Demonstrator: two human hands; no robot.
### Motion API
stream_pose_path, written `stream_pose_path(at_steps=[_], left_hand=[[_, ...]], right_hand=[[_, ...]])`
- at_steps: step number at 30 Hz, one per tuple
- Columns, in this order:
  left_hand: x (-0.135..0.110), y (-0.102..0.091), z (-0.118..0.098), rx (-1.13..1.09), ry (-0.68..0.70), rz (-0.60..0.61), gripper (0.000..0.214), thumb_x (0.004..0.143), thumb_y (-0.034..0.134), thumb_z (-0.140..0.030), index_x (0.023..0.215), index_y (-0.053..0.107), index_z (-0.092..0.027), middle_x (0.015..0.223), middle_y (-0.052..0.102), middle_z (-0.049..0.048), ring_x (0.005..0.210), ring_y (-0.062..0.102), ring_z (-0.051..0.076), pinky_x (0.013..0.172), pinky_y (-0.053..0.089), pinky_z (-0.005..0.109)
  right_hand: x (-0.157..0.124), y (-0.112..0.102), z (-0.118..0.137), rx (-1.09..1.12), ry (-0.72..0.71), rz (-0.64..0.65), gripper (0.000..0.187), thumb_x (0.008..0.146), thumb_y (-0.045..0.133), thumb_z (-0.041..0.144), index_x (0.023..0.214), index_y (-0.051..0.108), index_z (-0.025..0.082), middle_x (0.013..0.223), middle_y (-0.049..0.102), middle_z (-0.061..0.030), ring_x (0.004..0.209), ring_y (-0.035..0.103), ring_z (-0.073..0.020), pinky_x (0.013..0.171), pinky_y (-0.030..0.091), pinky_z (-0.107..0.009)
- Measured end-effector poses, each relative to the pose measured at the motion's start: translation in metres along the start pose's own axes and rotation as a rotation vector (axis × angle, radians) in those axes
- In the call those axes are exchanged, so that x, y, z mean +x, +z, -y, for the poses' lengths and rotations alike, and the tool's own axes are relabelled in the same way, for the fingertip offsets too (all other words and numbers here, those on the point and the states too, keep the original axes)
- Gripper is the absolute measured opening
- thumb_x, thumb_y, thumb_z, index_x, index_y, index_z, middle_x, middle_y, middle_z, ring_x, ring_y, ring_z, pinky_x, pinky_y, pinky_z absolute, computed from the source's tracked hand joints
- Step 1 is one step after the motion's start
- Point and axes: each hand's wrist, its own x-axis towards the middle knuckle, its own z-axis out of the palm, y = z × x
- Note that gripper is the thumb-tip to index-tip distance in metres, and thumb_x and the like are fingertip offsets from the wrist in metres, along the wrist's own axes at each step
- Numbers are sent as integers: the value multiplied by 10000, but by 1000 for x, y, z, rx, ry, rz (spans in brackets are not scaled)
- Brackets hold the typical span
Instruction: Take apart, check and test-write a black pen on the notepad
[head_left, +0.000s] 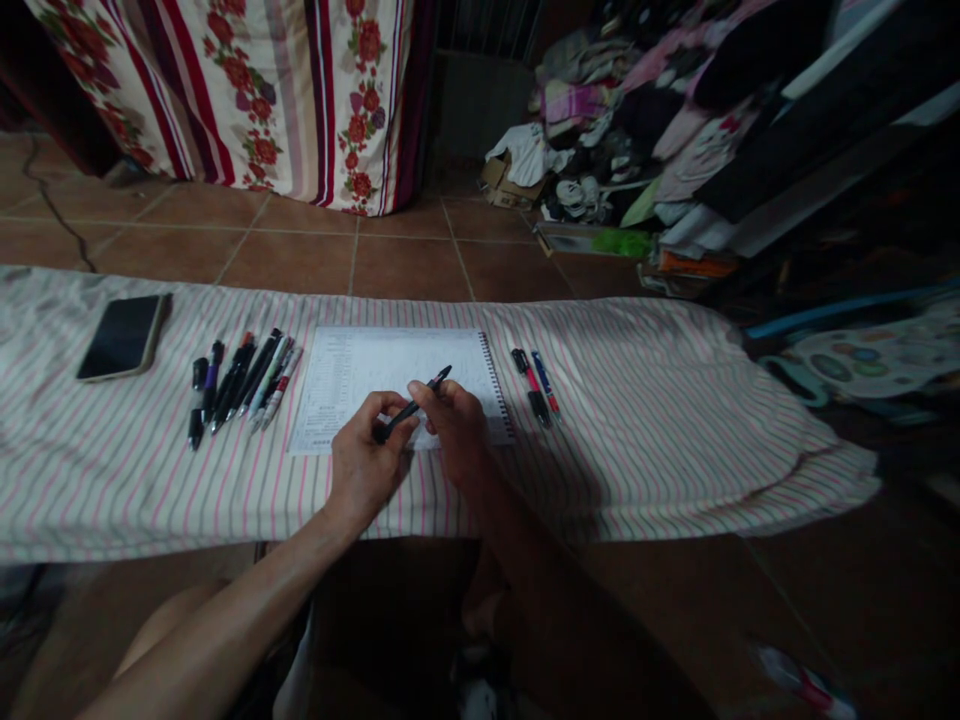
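Observation:
A black pen point(409, 408) is held between both hands above a spiral notebook point(375, 350). My left hand point(367, 445) is closed around the pen's lower left end. With thumb and fingers, my right hand point(456, 420) grips its upper right part, and the tip beyond points up and to the right. Papers with printed text show on the notebook's left side. Just right of the spiral binding lie a red and black pen point(531, 385) and a blue and red pen point(547, 385). Several more pens point(247, 375) lie in a group left of the notebook.
A phone point(124, 337) rests at the left on the striped cloth point(652, 420) covering the table. Beyond the table are a tiled floor point(300, 240), a floral curtain point(292, 100) and piled clothes point(600, 120). A patterned chair point(870, 355) stands at the right.

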Motion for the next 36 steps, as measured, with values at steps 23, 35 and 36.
stream_pose_path(at_steps=[23, 35, 36], left_hand=[[4, -10, 0, -142, -97, 216, 64, 708, 614, -199, 747, 663, -184, 842, 585, 22, 700, 558, 148, 655, 439, 277], [6, -9, 1, 79, 120, 121, 73, 693, 597, -158, 746, 581, -205, 838, 552, 16, 817, 522, 178, 760, 407, 304], [6, -10, 0, 47, 102, 153, 86, 695, 594, -168, 768, 612, -208, 865, 564, 25, 845, 529, 189, 770, 409, 310]], right_hand=[[0, -8, 4, -22, -30, 42, 325, 626, 666, 444, 552, 480, 187, 481, 453, 64, 466, 390, -77, 481, 302, -235], [0, -7, 2, -57, -55, 20, 307, 647, 639, 451, 569, 503, 188, 494, 454, 60, 480, 404, -84, 483, 307, -237], [1, -8, 2, -51, -56, 19, 307, 649, 635, 453, 567, 503, 188, 490, 451, 60, 477, 401, -85, 483, 307, -239]])
